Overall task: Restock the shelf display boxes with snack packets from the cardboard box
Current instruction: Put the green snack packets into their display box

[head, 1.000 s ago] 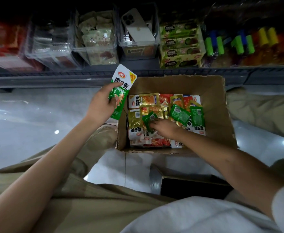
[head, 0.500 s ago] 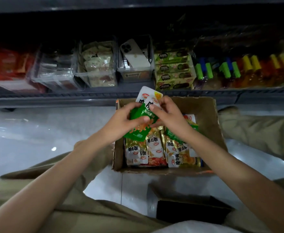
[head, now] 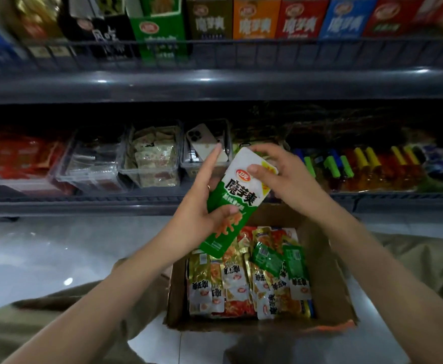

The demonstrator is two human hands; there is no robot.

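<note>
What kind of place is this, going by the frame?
Most likely a grocery or convenience store aisle. Tiered shelves carry a row of branded display boxes and clear bins of packets, and a cardboard box of snack packets sits open on the floor.

Glossy floor point(head: 44, 258) bearing cardboard box point(head: 326, 271)

green packet point(head: 237, 198): green and white pouch with black lettering, tilted, white end up and to the right, held above the cardboard box point(head: 330, 271). the left hand point(head: 199, 208) grips its lower half; the right hand point(head: 286, 174) pinches its white top. cardboard box: brown, open, on the floor point(head: 57, 253), holding loose packets point(head: 244, 279) in gold, red, white and green, lying flat and overlapping. display boxes point(head: 256, 19): upright in a row on the upper shelf point(head: 215, 82); green, brown, orange, red, blue.
</note>
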